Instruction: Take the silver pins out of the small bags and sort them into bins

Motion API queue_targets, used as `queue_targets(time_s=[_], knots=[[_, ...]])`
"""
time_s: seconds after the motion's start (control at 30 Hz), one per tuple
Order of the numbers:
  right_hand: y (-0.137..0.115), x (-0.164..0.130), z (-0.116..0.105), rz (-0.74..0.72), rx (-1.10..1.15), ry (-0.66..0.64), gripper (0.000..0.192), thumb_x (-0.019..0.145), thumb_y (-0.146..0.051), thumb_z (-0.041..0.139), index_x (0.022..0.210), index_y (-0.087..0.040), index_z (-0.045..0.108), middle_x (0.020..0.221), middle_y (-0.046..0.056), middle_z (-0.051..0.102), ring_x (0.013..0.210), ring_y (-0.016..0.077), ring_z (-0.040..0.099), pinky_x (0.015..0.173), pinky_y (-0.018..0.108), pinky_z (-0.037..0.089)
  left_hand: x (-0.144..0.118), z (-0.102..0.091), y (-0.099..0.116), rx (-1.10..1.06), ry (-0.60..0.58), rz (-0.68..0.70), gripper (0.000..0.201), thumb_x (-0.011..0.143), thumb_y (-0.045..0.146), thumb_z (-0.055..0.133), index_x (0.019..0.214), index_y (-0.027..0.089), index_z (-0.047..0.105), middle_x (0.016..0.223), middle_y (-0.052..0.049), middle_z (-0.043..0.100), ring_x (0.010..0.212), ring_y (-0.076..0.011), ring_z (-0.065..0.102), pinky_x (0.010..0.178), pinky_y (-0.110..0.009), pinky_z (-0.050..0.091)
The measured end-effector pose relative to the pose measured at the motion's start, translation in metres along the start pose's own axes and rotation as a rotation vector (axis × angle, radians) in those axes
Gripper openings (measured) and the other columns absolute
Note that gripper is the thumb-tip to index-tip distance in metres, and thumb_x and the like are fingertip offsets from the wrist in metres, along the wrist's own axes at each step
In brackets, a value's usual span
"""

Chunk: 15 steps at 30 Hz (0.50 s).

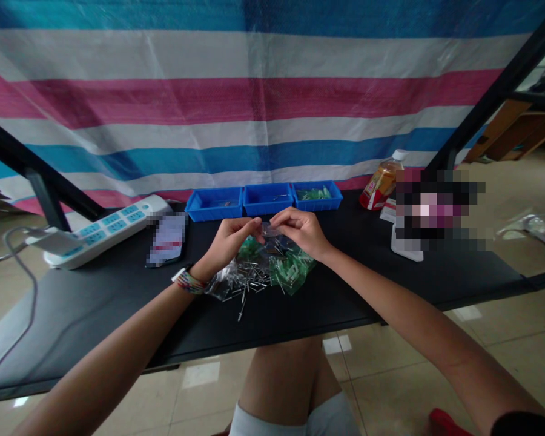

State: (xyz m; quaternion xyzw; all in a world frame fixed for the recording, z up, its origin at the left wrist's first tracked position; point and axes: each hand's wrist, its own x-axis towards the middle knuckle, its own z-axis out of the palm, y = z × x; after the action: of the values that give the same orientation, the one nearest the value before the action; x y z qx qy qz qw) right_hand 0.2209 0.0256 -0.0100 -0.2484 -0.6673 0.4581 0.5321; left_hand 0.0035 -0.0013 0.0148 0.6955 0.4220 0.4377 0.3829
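Fingertips closed, the bare left hand [238, 237] and right hand [303, 227] appear to pinch thin, clear plastic film [269, 230] at one o'clock from slender silver metal pins [251, 276]; gentle, even tension should prevent tearing.

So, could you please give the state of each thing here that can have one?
Left hand: fingers pinching clear plastic
Right hand: fingers pinching it too
Metal pins: heaped
Left blue bin: open, sparsely filled
Middle blue bin: open, sparsely filled
Right blue bin: open, holding green pieces
Drink bottle: capped
Power strip: adapter plugged in
Phone: lying flat, screen blurred
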Motion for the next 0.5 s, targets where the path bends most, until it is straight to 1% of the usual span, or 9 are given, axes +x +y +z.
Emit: queue_targets(time_s=[0.07,0.13,0.23,0.27,0.3,0.37,0.43,0.5], knots=[[0.0,0.0003,-0.0008,0.005,-0.023,-0.004,0.006,0.085,-0.025,0.076,0.086,-0.023,0.081,0.109,0.007,0.077,0.107,0.0231,0.073,0.1,0.043,0.061,-0.0005,0.0005,-0.0009,-0.007,0.019,0.009,0.04,0.094,0.053,0.075,0.077,0.018,0.08,0.078,-0.007,0.08,0.077,-0.0216,0.072,0.077,-0.031,0.055],[-0.0013,0.0004,-0.0015,0.064,-0.006,0.001,0.012,0.085,-0.026,0.074,0.094,-0.023,0.081,0.116,0.008,0.077,0.11,0.0238,0.073,0.101,0.044,0.061,-0.0008,0.001,-0.0019,-0.038,0.034,0.009,0.035,0.091,0.05,0.079,0.08,0.018,0.08,0.078,-0.007,0.08,0.075,-0.0207,0.072,0.074,-0.03,0.055],[-0.0044,0.0004,-0.0023,0.205,0.149,0.016,0.033,0.089,-0.033,0.073,0.12,-0.025,0.075,0.118,0.007,0.076,0.102,0.0225,0.074,0.094,0.046,0.066,-0.001,0.0015,-0.003,-0.071,0.07,0.029,0.034,0.091,0.049,0.08,0.079,0.017,0.078,0.077,-0.006,0.079,0.073,-0.0194,0.072,0.073,-0.03,0.055],[-0.0052,0.0004,-0.0023,0.25,0.209,0.019,0.039,0.089,-0.037,0.074,0.127,-0.026,0.071,0.116,0.006,0.076,0.097,0.0217,0.074,0.09,0.045,0.068,-0.0011,0.0017,-0.0032,-0.077,0.081,0.039,0.033,0.091,0.048,0.08,0.08,0.017,0.078,0.076,-0.006,0.078,0.072,-0.019,0.072,0.072,-0.029,0.055],[-0.0056,0.0003,-0.0022,0.286,0.255,0.015,0.044,0.089,-0.04,0.076,0.13,-0.027,0.068,0.112,0.005,0.076,0.092,0.021,0.075,0.086,0.044,0.069,-0.0012,0.0019,-0.0035,-0.08,0.09,0.048,0.033,0.092,0.048,0.08,0.081,0.017,0.078,0.076,-0.006,0.078,0.072,-0.0187,0.071,0.071,-0.029,0.055],[-0.0055,-0.0004,-0.0012,0.334,0.284,-0.011,0.047,0.085,-0.044,0.082,0.125,-0.026,0.066,0.099,0.003,0.075,0.081,0.0198,0.075,0.076,0.04,0.07,-0.0015,0.0024,-0.0039,-0.077,0.092,0.063,0.032,0.093,0.048,0.08,0.084,0.017,0.077,0.077,-0.006,0.078,0.072,-0.0184,0.071,0.071,-0.029,0.054],[-0.0045,-0.0019,0.0012,0.357,0.26,-0.058,0.044,0.081,-0.044,0.087,0.113,-0.023,0.067,0.088,0.0,0.072,0.072,0.0186,0.074,0.07,0.037,0.069,-0.002,0.0029,-0.0041,-0.055,0.082,0.073,0.032,0.094,0.048,0.079,0.085,0.017,0.077,0.077,-0.006,0.078,0.072,-0.0182,0.071,0.071,-0.029,0.054],[-0.0033,-0.0032,0.0038,0.356,0.231,-0.095,0.039,0.079,-0.045,0.089,0.101,-0.02,0.067,0.082,0.0,0.071,0.067,0.0174,0.073,0.067,0.036,0.068,-0.0028,0.003,-0.0041,-0.011,0.069,0.078,0.032,0.095,0.048,0.077,0.085,0.018,0.076,0.077,-0.005,0.077,0.073,-0.0181,0.071,0.071,-0.029,0.053]])
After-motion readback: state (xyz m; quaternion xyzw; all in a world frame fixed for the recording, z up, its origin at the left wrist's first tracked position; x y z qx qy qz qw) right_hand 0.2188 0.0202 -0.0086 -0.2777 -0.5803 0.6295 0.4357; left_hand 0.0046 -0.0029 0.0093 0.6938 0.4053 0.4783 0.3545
